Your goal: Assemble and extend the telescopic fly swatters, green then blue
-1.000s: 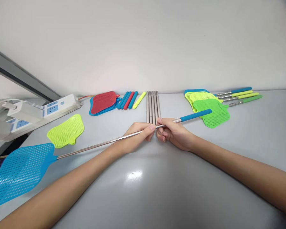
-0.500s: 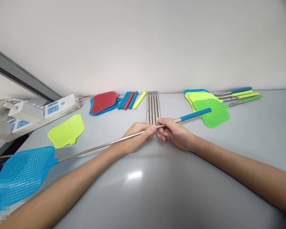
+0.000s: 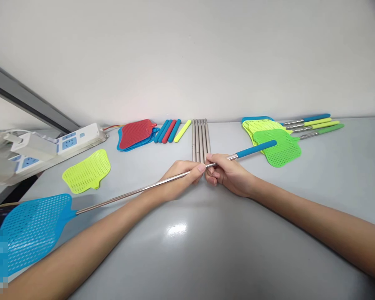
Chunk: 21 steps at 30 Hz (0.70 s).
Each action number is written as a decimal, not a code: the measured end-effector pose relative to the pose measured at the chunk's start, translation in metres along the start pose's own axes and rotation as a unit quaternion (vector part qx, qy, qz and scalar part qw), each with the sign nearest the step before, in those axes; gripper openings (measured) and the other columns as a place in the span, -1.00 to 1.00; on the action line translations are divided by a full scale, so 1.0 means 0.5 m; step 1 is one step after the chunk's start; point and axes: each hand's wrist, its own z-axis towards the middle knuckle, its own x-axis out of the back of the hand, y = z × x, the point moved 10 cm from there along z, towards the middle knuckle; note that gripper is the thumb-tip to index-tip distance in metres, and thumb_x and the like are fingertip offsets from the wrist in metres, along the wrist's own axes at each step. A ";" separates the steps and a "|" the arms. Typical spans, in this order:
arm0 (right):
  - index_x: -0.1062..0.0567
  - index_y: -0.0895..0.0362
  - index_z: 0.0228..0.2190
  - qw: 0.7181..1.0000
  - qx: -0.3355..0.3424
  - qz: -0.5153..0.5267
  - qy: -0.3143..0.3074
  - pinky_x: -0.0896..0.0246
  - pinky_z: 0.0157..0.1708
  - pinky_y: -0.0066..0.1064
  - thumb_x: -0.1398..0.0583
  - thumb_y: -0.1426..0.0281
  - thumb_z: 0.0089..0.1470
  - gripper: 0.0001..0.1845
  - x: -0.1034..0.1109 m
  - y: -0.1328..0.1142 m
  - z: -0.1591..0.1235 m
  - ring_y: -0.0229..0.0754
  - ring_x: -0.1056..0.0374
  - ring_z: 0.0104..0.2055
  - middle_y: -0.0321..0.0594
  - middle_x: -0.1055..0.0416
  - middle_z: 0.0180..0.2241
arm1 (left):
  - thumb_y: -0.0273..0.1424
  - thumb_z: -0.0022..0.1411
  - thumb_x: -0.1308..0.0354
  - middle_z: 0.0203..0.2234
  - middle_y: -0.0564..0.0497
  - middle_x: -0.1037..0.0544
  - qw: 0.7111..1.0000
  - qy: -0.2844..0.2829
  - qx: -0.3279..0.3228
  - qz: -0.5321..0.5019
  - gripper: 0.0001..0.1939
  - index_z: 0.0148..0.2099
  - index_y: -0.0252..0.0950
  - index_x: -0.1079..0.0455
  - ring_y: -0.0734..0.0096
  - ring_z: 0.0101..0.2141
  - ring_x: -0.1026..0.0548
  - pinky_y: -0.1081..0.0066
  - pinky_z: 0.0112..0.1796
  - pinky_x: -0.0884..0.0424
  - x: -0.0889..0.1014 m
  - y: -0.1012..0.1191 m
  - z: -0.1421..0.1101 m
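Note:
A blue fly swatter with a long metal telescopic rod and a blue grip lies slantwise across both my hands. Its perforated head is at the lower left, above my left forearm, and the grip points up to the right. My left hand is closed around the rod near its middle, thumb on top. Close beside it, my right hand pinches the rod just below the blue grip. Directly behind my hands, several bare metal rods lie side by side; their near ends are hidden by my fingers.
Several coloured grips lie left of the rods, beside stacked red and blue swatter heads. A yellow swatter head lies nearer. Complete swatters overlap at the right. A white power strip stands at the left; a wall rises behind.
The blue swatter head has dipped slightly at the lower left. Both hands keep their hold on the rod in nearly the same place.

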 end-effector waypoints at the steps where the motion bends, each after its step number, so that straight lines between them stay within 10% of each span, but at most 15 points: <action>1: -0.22 0.17 -0.76 1.000 0.000 0.001 -0.001 0.05 -0.61 -0.47 -0.04 0.29 0.02 -0.60 0.000 0.000 0.000 -0.35 -0.09 -0.66 -0.39 -0.03 -0.76 | -0.20 0.24 0.22 -0.64 0.11 -0.32 1.000 0.002 0.000 0.001 -0.53 -0.58 -0.36 -0.24 0.57 -0.57 -0.21 0.54 -0.48 -0.14 0.000 0.001 0.000; 21: -0.22 0.17 -0.76 1.000 -0.006 0.004 0.000 0.03 -0.60 -0.47 -0.05 0.29 0.01 -0.61 0.000 0.000 0.002 -0.35 -0.09 -0.66 -0.40 -0.02 -0.77 | -0.21 0.25 0.22 -0.60 0.09 -0.39 0.999 0.004 -0.030 0.015 -0.52 -0.60 -0.35 -0.25 0.58 -0.56 -0.24 0.57 -0.46 -0.17 0.001 0.017 0.002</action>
